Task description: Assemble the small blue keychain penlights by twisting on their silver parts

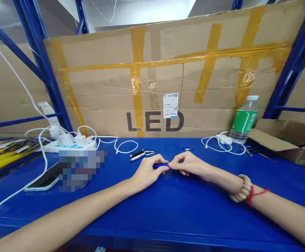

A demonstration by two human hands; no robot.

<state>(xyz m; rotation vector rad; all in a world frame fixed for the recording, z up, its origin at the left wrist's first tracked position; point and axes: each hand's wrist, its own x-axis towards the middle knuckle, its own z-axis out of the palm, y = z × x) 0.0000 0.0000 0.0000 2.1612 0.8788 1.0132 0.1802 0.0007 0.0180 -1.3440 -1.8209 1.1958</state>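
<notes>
A small blue cylindrical object (160, 165), like a pen part, lies level between my hands over the blue table. My left hand (148, 172) pinches it between thumb and fingers. The fingertips of my right hand (188, 163) are pressed together at its right end; whether they grip a further piece is hidden. Just beyond my left hand are a black and silver pen-like item (137, 155) and a small white clip or loop (149, 152). A small dark blue piece (187, 148) rests behind my right hand.
A phone (43, 177), a power strip (69, 145) and white cables occupy the left. At the right stand a green-labelled bottle (244, 120), a coiled cable (224, 140) and an open cardboard box (286, 140). Taped cardboard (105, 94) backs the blue table (168, 213).
</notes>
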